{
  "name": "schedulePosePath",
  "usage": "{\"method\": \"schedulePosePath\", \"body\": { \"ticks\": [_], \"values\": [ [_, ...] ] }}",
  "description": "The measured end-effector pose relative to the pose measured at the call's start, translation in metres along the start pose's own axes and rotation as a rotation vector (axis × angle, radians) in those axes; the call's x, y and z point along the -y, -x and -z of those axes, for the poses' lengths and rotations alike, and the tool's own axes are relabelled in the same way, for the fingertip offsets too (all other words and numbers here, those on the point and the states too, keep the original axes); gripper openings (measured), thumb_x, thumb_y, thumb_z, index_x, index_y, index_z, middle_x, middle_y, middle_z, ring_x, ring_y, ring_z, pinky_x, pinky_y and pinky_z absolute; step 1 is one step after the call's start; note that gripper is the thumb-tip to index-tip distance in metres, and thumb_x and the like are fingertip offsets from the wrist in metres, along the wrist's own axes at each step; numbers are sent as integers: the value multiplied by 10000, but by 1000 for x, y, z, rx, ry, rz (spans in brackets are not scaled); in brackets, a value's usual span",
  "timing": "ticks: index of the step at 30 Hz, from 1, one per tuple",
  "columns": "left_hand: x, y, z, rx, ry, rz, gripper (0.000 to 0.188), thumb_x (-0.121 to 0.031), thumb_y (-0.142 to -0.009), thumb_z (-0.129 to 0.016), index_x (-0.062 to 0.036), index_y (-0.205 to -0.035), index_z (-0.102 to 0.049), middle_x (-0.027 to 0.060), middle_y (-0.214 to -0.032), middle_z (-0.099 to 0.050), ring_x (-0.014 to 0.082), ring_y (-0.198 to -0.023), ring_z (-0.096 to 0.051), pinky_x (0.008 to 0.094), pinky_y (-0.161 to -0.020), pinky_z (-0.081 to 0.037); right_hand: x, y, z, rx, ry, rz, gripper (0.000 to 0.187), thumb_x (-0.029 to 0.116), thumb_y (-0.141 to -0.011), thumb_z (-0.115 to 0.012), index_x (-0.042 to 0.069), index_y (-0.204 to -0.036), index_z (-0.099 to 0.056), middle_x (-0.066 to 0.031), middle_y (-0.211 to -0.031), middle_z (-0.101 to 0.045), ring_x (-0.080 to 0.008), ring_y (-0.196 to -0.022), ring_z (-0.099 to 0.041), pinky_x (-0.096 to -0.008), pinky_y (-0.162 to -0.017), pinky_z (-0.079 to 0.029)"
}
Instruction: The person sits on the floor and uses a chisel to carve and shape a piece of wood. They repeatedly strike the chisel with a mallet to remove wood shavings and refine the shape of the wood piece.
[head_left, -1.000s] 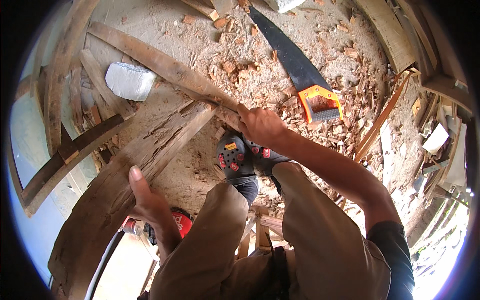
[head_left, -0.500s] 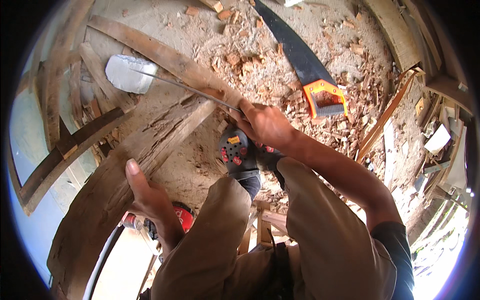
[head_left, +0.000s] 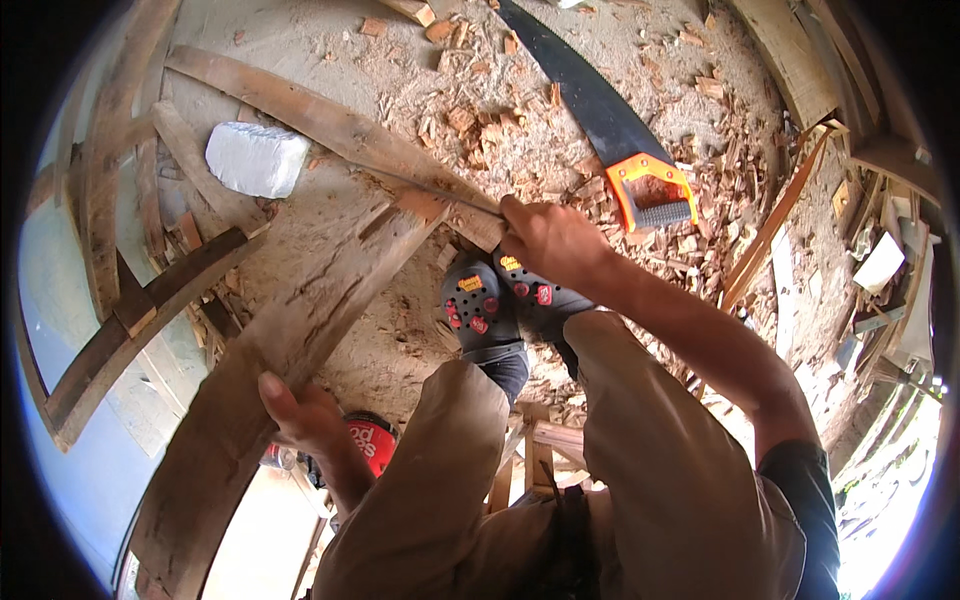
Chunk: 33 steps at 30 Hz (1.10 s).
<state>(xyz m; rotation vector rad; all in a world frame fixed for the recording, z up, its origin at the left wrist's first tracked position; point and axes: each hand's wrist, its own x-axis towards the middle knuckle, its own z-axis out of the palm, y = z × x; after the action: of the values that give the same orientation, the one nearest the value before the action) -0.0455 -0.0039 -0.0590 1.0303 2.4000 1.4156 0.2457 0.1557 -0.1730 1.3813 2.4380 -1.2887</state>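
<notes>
Weathered plank (head_left: pixel 290 310): likely heavy, stiff, splintery; hold at edge, where left hand (head_left: pixel 310 418) pinches; right hand (head_left: pixel 555 242) clenches thin blade (head_left: pixel 455 197)

Strong light comes from the near right, where glare washes out to white with a bluish fringe. The floor (head_left: pixel 320 50) is bright, while the trousers (head_left: pixel 420 480) sit in softer shade. Black corners ring the round view, and the boards (head_left: pixel 165 295) at the left bow along its rim. The saw (head_left: pixel 600 110) looks crisp; the plank (head_left: pixel 225 420) looks slightly soft.
</notes>
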Motion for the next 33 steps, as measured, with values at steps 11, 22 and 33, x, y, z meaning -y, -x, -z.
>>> {"method": "schedulePosePath", "body": {
  "ticks": [11, 22, 33],
  "values": [
    [33, 5, 23, 149, 320, -70, 658, -329, -932, -500, 58, -1442, -347, 276, -1458, -433, 365, -1353, -453, 476, -1147, -358, 15, -10, 15, -150, -232, 84, 260, 215, -915, -624, 7, -1027, -513, -235, -731, -660, -444, -705, -674, -539, -642, -536],
    [65, -23, 27, 188, 944, 348, 949, -187, -782, -674, -137, -1583, -168, 190, -1630, -209, 360, -1498, -231, 544, -1240, -141, -25, 16, -2, -314, -341, -147, 279, 212, -938, -643, -6, -865, -484, -205, -645, -608, -428, -631, -640, -480, -534, -458],
    [105, -11, 31, 88, 1136, 473, 766, -133, -741, -686, -61, -1463, -440, 174, -1570, -353, 338, -1477, -291, 534, -1240, -145, -13, 19, -5, -238, -395, -91, 273, 236, -972, -637, 3, -897, -517, -139, -569, -543, -289, -469, -532, -422, -477, -399]
  ]
}}
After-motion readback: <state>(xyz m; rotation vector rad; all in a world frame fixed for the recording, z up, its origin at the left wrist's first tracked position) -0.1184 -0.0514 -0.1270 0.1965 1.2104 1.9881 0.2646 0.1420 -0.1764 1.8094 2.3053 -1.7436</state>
